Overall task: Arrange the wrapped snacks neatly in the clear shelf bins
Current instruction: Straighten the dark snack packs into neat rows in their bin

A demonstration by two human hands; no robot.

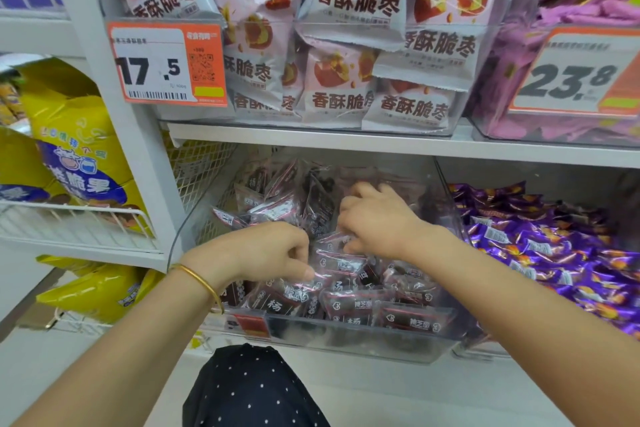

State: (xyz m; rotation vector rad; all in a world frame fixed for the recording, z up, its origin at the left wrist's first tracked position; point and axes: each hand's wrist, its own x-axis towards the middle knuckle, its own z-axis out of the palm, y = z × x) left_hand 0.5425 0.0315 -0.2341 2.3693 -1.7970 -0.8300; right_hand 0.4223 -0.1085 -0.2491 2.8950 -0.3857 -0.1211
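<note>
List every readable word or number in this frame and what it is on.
"17.5": left price tag.
"23.8": right price tag.
"香酥脆枣": pink bags.
"杨": dark wrapped snacks.
Tags' small print and yellow bag text: too blurred.

Left hand and right hand inside lower bin, atop wrapped snacks. Candy heap just right; pouch bin on shelf above.

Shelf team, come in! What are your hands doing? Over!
Copy: left hand pinches a dark wrapped snack, right hand grips one beside it. In clear bin, front packs flat, back ones jumbled. Nothing blocking.
</note>
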